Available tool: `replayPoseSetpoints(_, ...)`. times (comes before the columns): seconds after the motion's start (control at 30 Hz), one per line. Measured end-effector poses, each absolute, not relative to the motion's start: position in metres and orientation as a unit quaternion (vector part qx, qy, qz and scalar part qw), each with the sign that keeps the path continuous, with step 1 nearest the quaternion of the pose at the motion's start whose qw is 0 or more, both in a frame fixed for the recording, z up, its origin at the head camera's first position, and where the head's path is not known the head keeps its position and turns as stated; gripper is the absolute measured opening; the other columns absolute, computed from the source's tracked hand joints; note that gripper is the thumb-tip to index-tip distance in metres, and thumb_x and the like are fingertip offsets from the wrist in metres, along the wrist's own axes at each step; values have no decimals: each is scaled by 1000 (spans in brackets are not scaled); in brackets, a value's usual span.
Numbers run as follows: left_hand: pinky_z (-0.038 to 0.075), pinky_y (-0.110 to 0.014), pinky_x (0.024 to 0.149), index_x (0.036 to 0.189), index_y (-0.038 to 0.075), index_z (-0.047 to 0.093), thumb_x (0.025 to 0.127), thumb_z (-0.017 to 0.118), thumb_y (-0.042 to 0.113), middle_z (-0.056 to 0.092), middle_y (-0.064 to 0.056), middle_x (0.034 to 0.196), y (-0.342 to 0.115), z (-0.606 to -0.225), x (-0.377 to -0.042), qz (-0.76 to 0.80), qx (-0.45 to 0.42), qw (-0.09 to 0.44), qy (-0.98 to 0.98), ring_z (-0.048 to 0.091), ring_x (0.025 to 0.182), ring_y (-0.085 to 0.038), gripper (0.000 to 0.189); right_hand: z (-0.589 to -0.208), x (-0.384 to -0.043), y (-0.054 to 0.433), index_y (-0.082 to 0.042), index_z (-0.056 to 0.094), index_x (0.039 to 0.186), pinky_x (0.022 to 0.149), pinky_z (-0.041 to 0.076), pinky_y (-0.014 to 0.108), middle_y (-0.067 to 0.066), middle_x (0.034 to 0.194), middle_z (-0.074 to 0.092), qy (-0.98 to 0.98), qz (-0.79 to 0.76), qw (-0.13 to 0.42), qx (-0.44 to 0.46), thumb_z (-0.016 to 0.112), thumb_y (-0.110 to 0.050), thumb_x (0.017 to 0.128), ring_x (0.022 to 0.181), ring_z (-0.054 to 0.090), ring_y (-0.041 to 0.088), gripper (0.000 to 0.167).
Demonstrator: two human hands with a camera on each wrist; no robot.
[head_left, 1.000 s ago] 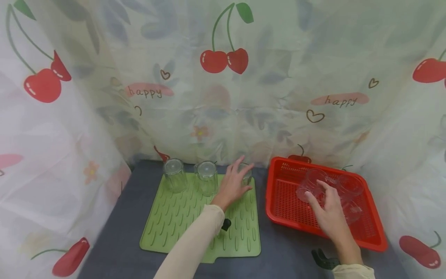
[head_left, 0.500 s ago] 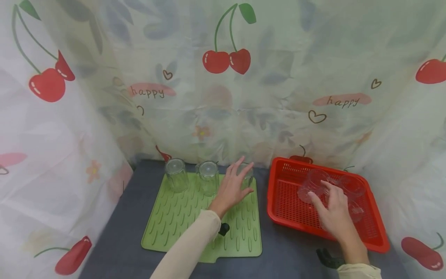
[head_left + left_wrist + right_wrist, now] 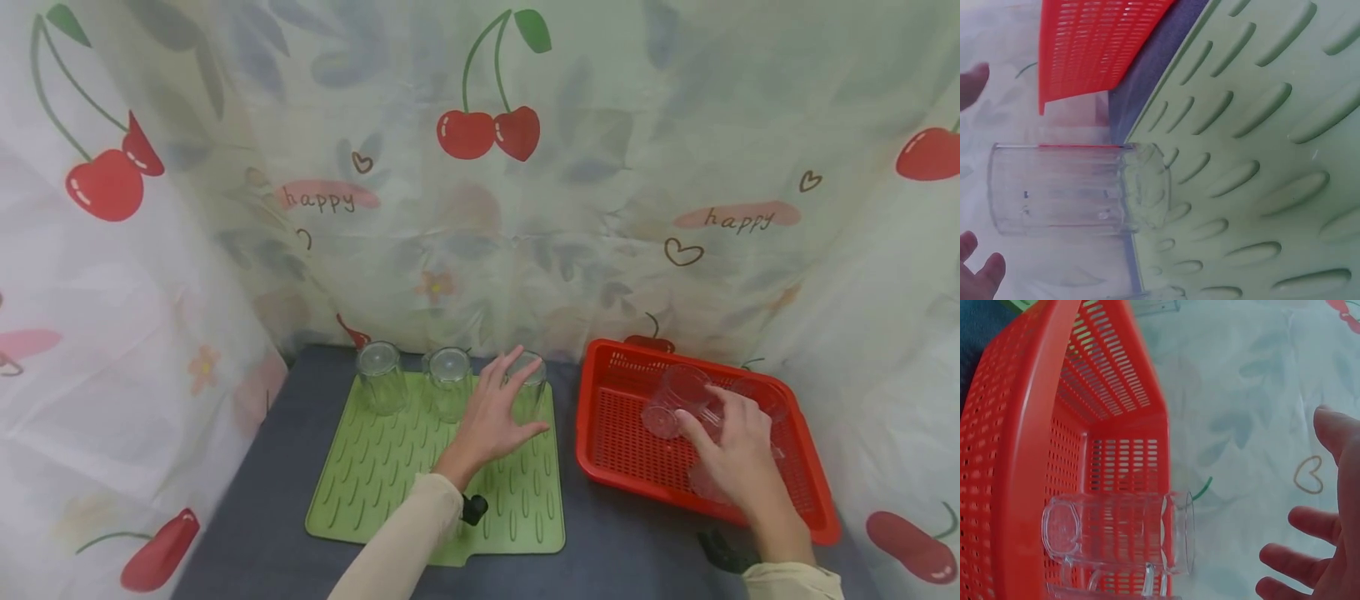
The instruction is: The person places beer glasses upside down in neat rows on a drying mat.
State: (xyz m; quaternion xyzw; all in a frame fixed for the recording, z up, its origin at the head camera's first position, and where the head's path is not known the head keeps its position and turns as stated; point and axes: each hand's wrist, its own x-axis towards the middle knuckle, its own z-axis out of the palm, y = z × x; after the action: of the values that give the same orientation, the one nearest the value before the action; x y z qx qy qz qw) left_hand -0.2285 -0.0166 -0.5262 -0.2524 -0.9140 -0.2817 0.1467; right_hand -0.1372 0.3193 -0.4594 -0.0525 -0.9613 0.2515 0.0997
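My left hand (image 3: 491, 417) is over the green mat (image 3: 427, 467) with thumb and fingers spread, close to a clear glass (image 3: 528, 387) at the mat's back right corner. In the left wrist view, that glass (image 3: 1063, 187) stands on the ribbed mat, with the fingertips (image 3: 988, 275) apart from it. My right hand (image 3: 738, 437) hovers over the red basket (image 3: 588, 408), its fingers spread and holding nothing. A clear glass mug (image 3: 1116, 528) with a handle is inside, apart from the right fingers. Several clear glasses are in the basket, partly hidden by the hand.
Two more clear glasses, one at the back left (image 3: 382, 379) and one near the middle (image 3: 450, 383), stand along the mat's back edge. Dark cloth (image 3: 247, 508) covers the table. A cherry-print curtain (image 3: 480, 217) hangs close behind and at both sides.
My left hand has drawn back a little from the corner glass, showing more of it. The right hand has shifted slightly right over the basket.
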Motion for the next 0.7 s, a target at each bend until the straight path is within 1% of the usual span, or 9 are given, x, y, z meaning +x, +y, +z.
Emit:
replayPoseSetpoints(0.07,41,-57,116,160,43,26,81,81,57,19,6,171,-20,-525,-225,-290,-255,147,-911,25,156,-31,98,-459,-138,322,-1,28,155,96,39,78,33,149,32,-963,248,96,-53,61,-54,97,134,24,53,85)
replayPoseSetpoints(0.17,40,-56,118,160,46,22,83,78,61,19,9,171,-25,-524,-221,-294,-254,143,-910,23,157,-28,97,-458,-138,327,0,29,154,95,37,78,34,147,32,-964,243,90,-50,61,-53,98,133,24,55,85)
replayPoseSetpoints(0.3,37,-58,119,161,46,20,86,73,63,19,10,171,-32,-523,-218,-296,-265,143,-906,22,158,-27,93,-457,-139,335,3,28,154,96,33,80,37,146,29,-970,228,75,-49,59,-58,97,132,22,57,89)
replayPoseSetpoints(0.4,34,-60,120,161,43,23,88,68,65,18,11,171,-38,-520,-215,-297,-277,145,-902,21,158,-27,89,-455,-140,339,4,27,153,96,32,82,38,146,28,-974,211,67,-51,57,-62,96,132,22,59,93)
replayPoseSetpoints(0.47,34,-61,120,161,43,22,90,63,68,16,13,171,-42,-518,-214,-296,-283,144,-901,20,159,-27,86,-455,-141,342,4,28,153,96,31,82,39,146,28,-975,204,66,-51,57,-64,95,131,22,59,94)
replayPoseSetpoints(0.57,34,-64,119,161,41,24,92,52,74,17,11,171,-49,-515,-211,-303,-289,143,-897,21,158,-28,82,-456,-141,346,6,28,152,98,27,81,40,145,28,-976,202,64,-47,57,-64,95,130,21,60,94)
replayPoseSetpoints(0.7,30,-66,120,162,39,26,94,39,80,21,5,171,-59,-514,-208,-310,-287,138,-896,20,158,-31,81,-458,-142,351,5,29,151,98,26,78,40,143,29,-977,201,62,-40,59,-63,95,129,20,60,94)
